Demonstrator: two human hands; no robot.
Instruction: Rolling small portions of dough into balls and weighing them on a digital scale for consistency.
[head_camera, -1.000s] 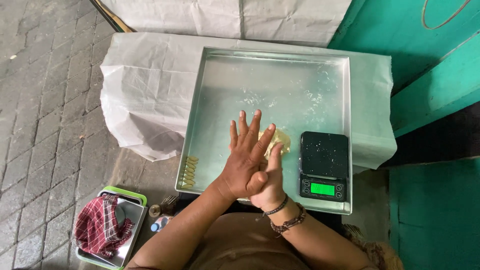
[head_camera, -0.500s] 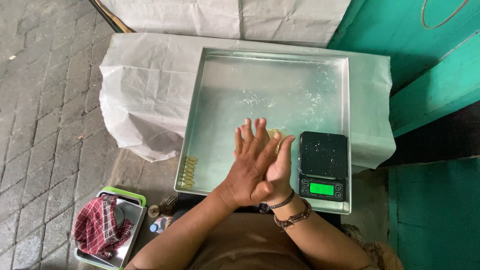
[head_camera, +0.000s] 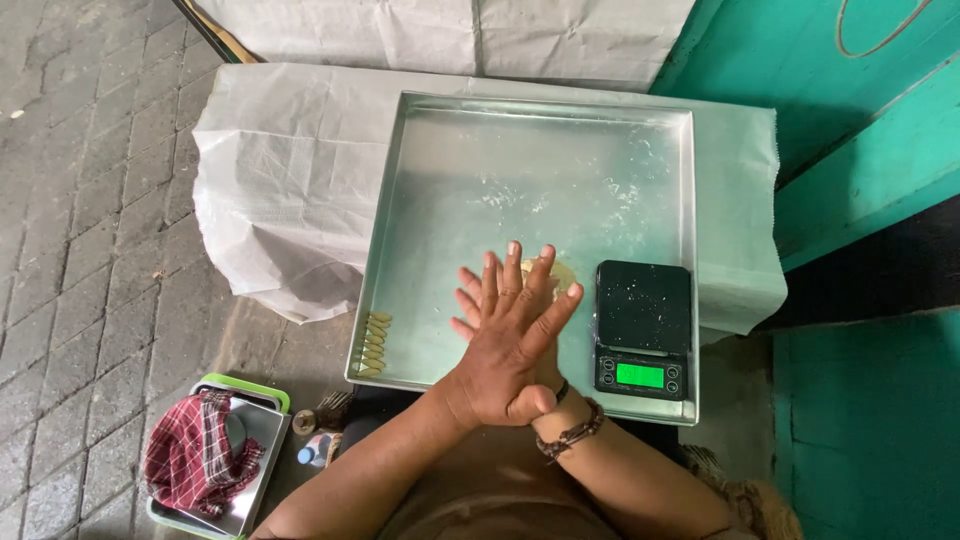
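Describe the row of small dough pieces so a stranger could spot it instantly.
Start at the big square metal tray on the white-covered table. Follow its left wall to the near corner: a short row of small pale rolled dough pieces lies there, far left of the black scale and left hand.

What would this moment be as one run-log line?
left hand: flat over right hand | between palms: dough | below: metal tray

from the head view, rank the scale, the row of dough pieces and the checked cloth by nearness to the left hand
1. Scale, just right of the left hand, in the tray.
2. Dough pieces, at the tray's left edge.
3. Checked cloth, lower left, in a box on the ground.
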